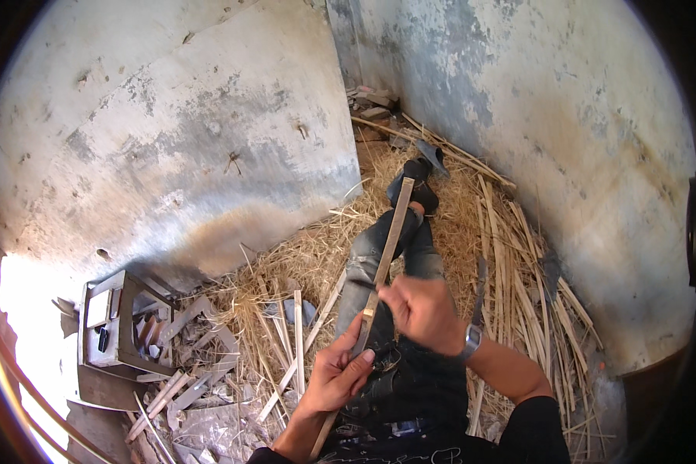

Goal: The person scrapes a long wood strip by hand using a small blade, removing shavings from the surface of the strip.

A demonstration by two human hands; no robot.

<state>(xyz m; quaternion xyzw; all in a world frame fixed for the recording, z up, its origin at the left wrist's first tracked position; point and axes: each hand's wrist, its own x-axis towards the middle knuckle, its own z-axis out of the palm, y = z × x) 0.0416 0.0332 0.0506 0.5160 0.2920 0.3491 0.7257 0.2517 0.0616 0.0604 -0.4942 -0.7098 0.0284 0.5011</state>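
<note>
Long, narrow wooden strip point(392, 240), one: above the person's outstretched legs point(362, 272), slanting from near the feet to the lap, with a pale patch just above the left hand. Left hand point(342, 370): pinching the strip between thumb and fingers near its lower part. Right hand point(427, 313): curled, slightly blurred, beside the strip's middle; whether it grips anything, cannot tell. Wristwatch point(472, 338), silvery, on the right wrist. Straw-like shavings point(458, 232), spread around the legs. Loose pale strips point(506, 274), a heap, to the right. Box-like wooden frame point(93, 340), at left, near scraps. Stained walls point(232, 131), behind.
</note>
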